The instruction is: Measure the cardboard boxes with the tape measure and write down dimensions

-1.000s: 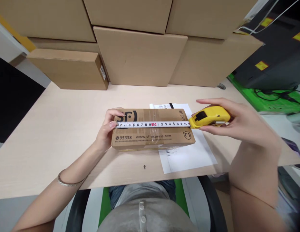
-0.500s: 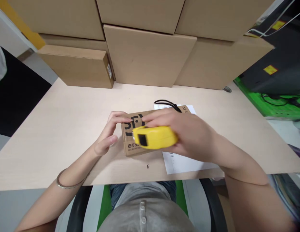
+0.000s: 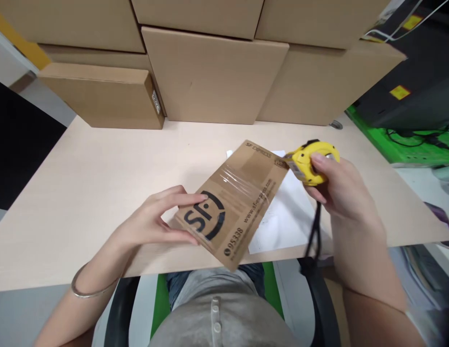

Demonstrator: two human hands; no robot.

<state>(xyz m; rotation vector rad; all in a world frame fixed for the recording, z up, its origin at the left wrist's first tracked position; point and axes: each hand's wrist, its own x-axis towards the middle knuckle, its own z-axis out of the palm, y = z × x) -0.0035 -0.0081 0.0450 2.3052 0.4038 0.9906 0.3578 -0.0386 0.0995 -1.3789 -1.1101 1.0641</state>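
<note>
My left hand (image 3: 162, 217) grips the left corner of a flat brown cardboard box (image 3: 242, 188), fingers on top and thumb at the lower edge. Dark SF Express print covers its face, and a shiny strip of clear tape crosses it. The box is turned at a slant over the table's front part. In my right hand (image 3: 343, 183) is a yellow tape measure (image 3: 309, 161) with a black wrist strap (image 3: 314, 233) hanging down. The tape measure's front end is at the box's upper right corner; whether they touch I cannot tell. Printed white paper (image 3: 282, 226) lies partly under the box.
Large cardboard boxes (image 3: 213, 77) are stacked along the table's back edge, with a thinner box (image 3: 101, 99) at the left. A dark machine (image 3: 390, 82) stands on a green surface (image 3: 401, 149) at the right. Chair armrests flank my body.
My left hand has closed on the box's corner, and the box has turned to a slant. My right hand has carried the tape measure right, off the box's face, and the strap now dangles.
</note>
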